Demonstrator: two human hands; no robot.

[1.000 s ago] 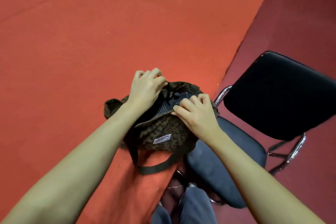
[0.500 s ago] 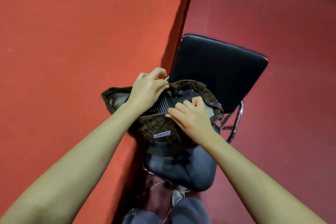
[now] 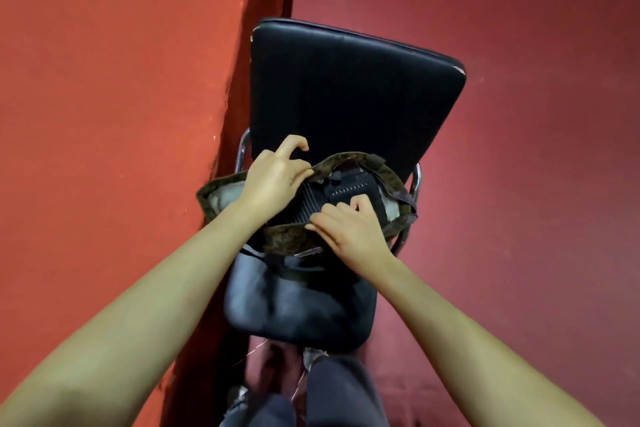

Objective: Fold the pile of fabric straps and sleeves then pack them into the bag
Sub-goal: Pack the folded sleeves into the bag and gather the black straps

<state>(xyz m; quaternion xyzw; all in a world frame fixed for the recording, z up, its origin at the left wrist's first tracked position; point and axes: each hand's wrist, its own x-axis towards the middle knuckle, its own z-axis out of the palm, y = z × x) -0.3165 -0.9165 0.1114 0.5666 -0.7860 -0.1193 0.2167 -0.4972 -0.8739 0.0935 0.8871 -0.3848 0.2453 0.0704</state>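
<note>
Now left hand (image 3: 273, 180) fingers pinch the bag (image 3: 284, 239) rim; right hand (image 3: 349, 229) fingers curl on its near edge.

Open brown patterned bag (image 3: 287, 239) holds dark folded fabric (image 3: 349, 189).

No legible text, labels or numbers anywhere.

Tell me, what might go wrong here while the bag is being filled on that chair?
1. The bag sits on the chair seat with one end hanging past the seat's left side, so a hard push could tip it off.
2. Only the left hand holds the far rim open; if it slips, the opening may close over the dark folded fabric.
3. The right hand presses the fabric down, which might undo the folds.
</note>
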